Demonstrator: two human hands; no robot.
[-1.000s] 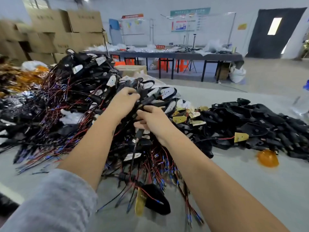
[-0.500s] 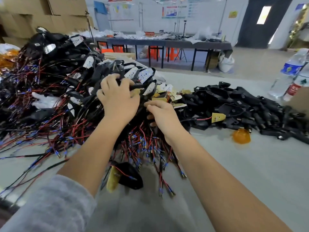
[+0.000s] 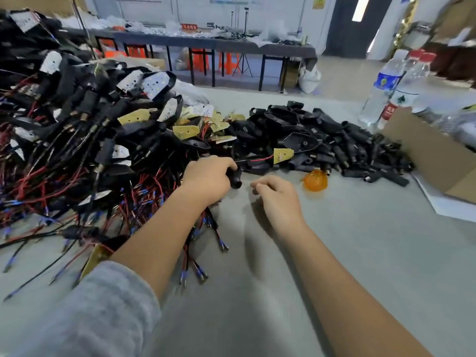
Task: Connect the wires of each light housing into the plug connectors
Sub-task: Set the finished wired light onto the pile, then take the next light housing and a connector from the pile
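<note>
From the head view I see my left hand with fingers curled round a black light housing at the near foot of the wired pile, toward the tabletop's middle. My right hand hovers just beside it, fingers loosely curled, holding nothing. An orange lens lies just right, below the heap of black housings.
</note>
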